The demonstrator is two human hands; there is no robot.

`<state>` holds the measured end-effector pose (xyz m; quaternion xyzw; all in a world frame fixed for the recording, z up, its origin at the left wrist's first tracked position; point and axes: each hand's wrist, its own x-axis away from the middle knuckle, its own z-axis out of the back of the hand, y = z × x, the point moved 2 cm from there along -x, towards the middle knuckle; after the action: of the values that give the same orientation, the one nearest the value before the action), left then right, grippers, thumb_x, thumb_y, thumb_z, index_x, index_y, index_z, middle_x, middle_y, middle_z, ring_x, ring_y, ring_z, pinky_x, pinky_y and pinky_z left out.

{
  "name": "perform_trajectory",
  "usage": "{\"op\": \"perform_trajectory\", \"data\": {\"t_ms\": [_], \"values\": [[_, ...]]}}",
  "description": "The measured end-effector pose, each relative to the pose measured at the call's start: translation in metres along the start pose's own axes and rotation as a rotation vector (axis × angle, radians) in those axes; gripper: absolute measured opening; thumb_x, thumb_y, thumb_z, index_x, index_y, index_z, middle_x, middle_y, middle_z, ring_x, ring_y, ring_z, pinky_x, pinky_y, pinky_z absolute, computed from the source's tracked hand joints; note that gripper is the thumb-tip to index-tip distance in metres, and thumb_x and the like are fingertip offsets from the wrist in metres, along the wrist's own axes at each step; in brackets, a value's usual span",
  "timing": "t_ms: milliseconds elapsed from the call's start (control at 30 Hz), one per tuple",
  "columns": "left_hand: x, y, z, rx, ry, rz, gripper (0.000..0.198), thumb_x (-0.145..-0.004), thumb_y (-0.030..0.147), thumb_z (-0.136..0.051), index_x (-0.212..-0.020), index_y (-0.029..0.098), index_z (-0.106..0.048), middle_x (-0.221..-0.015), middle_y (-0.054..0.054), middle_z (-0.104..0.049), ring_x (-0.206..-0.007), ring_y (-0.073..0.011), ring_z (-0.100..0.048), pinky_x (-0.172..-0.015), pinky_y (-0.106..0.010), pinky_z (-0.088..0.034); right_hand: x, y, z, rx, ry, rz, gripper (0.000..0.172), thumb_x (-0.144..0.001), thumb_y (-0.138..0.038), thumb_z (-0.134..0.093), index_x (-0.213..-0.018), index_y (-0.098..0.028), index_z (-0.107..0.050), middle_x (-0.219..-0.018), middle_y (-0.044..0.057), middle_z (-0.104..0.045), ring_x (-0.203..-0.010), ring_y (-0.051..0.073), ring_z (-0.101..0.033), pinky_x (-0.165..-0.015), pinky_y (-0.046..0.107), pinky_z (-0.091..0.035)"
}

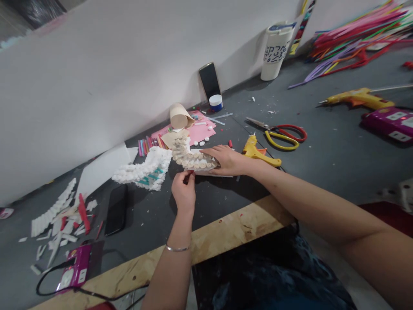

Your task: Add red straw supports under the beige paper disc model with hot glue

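Note:
A curved craft piece covered in rows of small cream paper rolls [180,153] lies on a white backing, at the middle of the dark tabletop. My right hand [228,160] grips its right end, thumb at the near edge and fingers over the top. At its lower left edge, my left hand [183,189] is closed in a pinch. A spot of red shows at those fingertips; what they hold is too small to make out. To the left lies a similarly curved white fluffy piece [145,168] with teal strips. A yellow glue gun [258,153] rests just beyond my right wrist.
Red-and-yellow-handled scissors [280,133] lie right of centre. A phone [210,82] leans on the wall behind a small jar [216,102]; another phone [116,209] lies left. Farther off are a tumbler [275,54], pipe cleaners [351,38], a second glue gun [361,99] and paper scraps [61,224].

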<state>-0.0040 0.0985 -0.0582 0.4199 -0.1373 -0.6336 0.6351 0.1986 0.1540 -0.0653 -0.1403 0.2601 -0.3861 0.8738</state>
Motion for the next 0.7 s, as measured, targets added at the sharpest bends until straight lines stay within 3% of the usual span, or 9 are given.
{"op": "perform_trajectory", "data": {"t_ms": [700], "values": [[0.0013, -0.0009, -0.0014, -0.140, -0.059, -0.071, 0.014, -0.088, 0.021, -0.060, -0.084, 0.018, -0.073, -0.077, -0.004, -0.065, -0.074, -0.0199, -0.060, -0.071, -0.030, -0.044, 0.0003, -0.0004, -0.0020, 0.004, -0.014, -0.017, 0.075, -0.080, -0.038, -0.069, -0.146, -0.014, -0.043, -0.130, 0.018, -0.062, -0.116, 0.035, -0.057, -0.098, 0.050, -0.043]]}}
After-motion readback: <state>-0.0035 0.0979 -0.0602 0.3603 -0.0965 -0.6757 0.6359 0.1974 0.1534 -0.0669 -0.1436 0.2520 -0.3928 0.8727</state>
